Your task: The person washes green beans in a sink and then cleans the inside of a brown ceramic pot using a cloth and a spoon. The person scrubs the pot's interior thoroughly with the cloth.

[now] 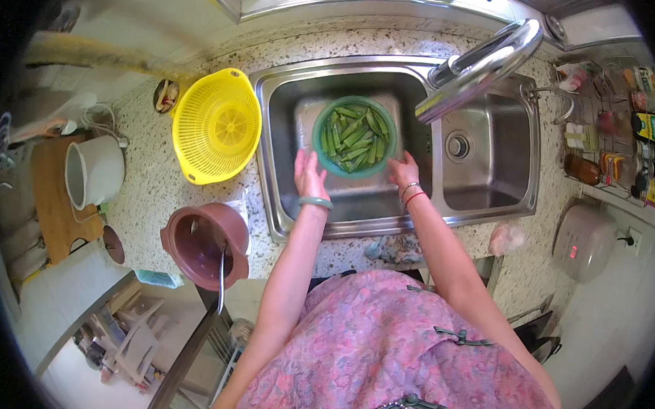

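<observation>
A round translucent green bowl (320, 152) full of green pods (357, 138), which look like okra, stands in the larger left basin of the steel sink (408, 216). My left hand (311, 175) is at the bowl's lower left side, fingers extended and apart. By the lower right rim is my right hand (403, 171), its fingers also apart and close to the bowl. Whether either hand touches the rim is hard to tell. A green bangle circles my left wrist; a red string and a bracelet are on my right.
A chrome faucet (483, 64) arches over the sink divider. Left of the sink are a yellow colander (220, 125), a brown pot (207, 231) with a metal utensil, a white pot (96, 170) and a wooden board (53, 190). A wire rack (616, 138) with jars hangs at the right.
</observation>
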`<action>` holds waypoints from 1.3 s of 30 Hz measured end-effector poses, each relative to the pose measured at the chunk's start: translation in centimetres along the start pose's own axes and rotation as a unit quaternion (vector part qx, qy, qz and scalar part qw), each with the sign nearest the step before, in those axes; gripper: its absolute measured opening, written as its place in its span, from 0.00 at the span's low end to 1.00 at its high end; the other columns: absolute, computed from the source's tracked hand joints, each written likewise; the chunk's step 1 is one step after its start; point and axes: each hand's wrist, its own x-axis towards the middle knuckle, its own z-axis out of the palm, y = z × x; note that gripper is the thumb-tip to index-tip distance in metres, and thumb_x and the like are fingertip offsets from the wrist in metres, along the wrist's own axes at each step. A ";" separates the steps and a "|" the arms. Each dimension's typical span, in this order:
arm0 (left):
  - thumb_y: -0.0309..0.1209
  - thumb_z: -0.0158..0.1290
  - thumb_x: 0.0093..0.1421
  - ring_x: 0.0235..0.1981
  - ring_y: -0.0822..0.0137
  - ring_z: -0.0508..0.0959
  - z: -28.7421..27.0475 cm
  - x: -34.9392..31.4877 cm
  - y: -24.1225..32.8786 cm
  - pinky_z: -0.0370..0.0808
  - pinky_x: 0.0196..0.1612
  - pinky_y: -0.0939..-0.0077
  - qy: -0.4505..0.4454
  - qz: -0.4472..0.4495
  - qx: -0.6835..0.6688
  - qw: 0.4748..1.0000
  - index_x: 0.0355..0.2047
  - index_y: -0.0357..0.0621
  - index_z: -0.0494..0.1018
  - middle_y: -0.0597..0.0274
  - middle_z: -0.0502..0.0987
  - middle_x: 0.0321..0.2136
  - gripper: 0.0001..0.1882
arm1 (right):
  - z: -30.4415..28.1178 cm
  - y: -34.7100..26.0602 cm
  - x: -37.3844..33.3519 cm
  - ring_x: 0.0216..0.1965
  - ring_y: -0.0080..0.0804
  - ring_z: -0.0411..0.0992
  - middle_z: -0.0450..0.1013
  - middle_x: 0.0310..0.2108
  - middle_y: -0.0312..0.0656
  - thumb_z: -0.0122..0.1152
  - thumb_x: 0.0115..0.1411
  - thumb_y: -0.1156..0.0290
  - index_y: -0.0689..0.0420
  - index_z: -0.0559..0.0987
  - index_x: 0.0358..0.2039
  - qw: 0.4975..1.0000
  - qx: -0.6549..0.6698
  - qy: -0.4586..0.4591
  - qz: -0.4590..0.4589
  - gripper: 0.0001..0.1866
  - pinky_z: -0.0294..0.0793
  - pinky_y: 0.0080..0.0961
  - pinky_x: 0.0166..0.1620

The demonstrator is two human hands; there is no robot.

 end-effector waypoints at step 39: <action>0.47 0.50 0.58 0.47 0.47 0.69 2.1 9.9 -2.3 0.64 0.53 0.58 0.082 0.177 0.499 0.844 0.52 0.47 0.69 0.44 0.70 0.46 0.25 | 1.7 4.4 6.7 0.25 0.30 0.72 0.73 0.26 0.41 0.55 0.47 0.79 0.60 0.74 0.41 0.955 -0.120 0.044 -0.268 0.18 0.73 0.26 0.31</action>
